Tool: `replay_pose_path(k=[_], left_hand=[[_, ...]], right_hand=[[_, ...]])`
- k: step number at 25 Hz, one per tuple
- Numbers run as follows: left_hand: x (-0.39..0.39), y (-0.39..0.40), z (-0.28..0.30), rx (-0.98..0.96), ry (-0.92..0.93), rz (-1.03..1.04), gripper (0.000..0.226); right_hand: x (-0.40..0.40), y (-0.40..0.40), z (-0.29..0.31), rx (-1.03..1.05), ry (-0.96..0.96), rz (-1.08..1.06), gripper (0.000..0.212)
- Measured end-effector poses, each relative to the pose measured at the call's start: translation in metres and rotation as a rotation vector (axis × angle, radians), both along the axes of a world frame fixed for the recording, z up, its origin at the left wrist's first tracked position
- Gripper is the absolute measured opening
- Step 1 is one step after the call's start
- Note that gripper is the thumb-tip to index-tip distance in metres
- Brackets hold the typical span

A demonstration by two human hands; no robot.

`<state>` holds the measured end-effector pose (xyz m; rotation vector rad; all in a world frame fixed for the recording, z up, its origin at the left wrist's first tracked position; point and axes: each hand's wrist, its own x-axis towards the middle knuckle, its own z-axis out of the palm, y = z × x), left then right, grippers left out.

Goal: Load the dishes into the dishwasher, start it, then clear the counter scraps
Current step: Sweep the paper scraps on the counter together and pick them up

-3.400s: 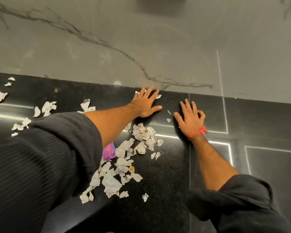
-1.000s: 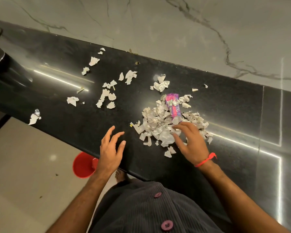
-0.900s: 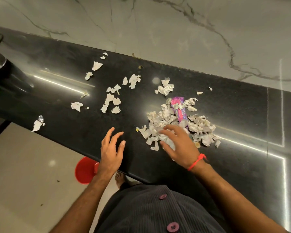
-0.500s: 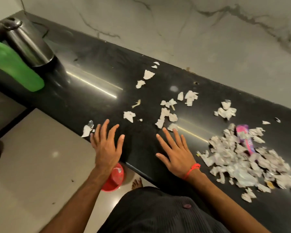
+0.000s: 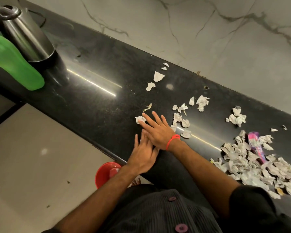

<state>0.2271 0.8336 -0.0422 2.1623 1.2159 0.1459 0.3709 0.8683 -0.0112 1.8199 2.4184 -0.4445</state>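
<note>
We look down on a polished black stone counter (image 5: pixel 94 105) running along a marble-veined wall. At its left end stand a steel jug (image 5: pixel 26 37) and, just beside it, a green bottle (image 5: pixel 12 63). Torn white paper scraps (image 5: pixel 180 115) lie scattered across the middle. Toward the right a thick heap of scraps (image 5: pixel 259 169) is gathered, with a pink wrapper (image 5: pixel 256 147) lying on it.

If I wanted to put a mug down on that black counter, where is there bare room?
The widest bare stretch of the glossy black stone counter lies between the steel jug beside the green plastic bottle and the scattered torn paper scraps. It is crowded at the big paper heap on the right.
</note>
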Motion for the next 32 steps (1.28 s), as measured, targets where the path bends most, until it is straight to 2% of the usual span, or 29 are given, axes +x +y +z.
replay_pose_path(k=[3,5,7,9,12,15,17,19,20,23,26,28,30,32], left_hand=[[-0.001,0.007,-0.001,-0.058,-0.167,-0.154,0.06],[-0.015,0.018,-0.003,-0.033,-0.333,-0.108,0.055],[-0.028,0.039,-0.006,0.077,-0.422,-0.002,0.049],[-0.033,0.069,-0.012,0.197,-0.375,0.081,0.045],[-0.008,0.107,-0.009,0.16,-0.18,0.09,0.061],[0.043,0.108,-0.01,0.19,0.097,-0.071,0.075],[0.076,0.09,-0.01,0.199,0.127,-0.267,0.073],[0.098,0.075,-0.003,0.108,-0.018,-0.415,0.063],[0.102,0.075,0.001,0.069,-0.1,-0.41,0.061],[0.093,0.114,0.005,0.137,-0.211,-0.193,0.059],[0.082,0.185,0.001,0.25,-0.098,-0.08,0.052],[0.085,0.232,0.003,0.272,0.009,-0.07,0.059],[0.092,0.263,0.002,0.25,0.115,-0.084,0.07],[0.104,0.273,-0.004,0.209,0.229,-0.113,0.077]], right_hand=[[0.035,-0.004,-0.008,-0.053,-0.053,-0.014,0.067],[0.066,-0.027,-0.015,-0.037,-0.059,-0.093,0.066],[0.095,-0.055,-0.018,-0.038,-0.05,-0.175,0.061],[0.113,-0.079,-0.017,0.01,-0.003,-0.215,0.058],[0.121,-0.087,-0.015,0.257,0.154,-0.284,0.041],[0.114,-0.061,-0.01,0.487,0.296,-0.38,0.03],[0.111,-0.037,-0.006,0.521,0.357,-0.461,0.031],[0.115,-0.013,-0.003,0.474,0.35,-0.529,0.038],[0.119,-0.003,-0.001,0.406,0.311,-0.544,0.044],[0.126,0.02,-0.004,0.084,0.084,-0.464,0.064],[0.126,0.012,-0.02,-0.026,-0.078,-0.378,0.069],[0.128,-0.009,-0.026,-0.024,-0.113,-0.385,0.069],[0.133,-0.035,-0.026,0.003,-0.11,-0.407,0.069],[0.138,-0.054,-0.021,0.037,-0.025,-0.453,0.069]])
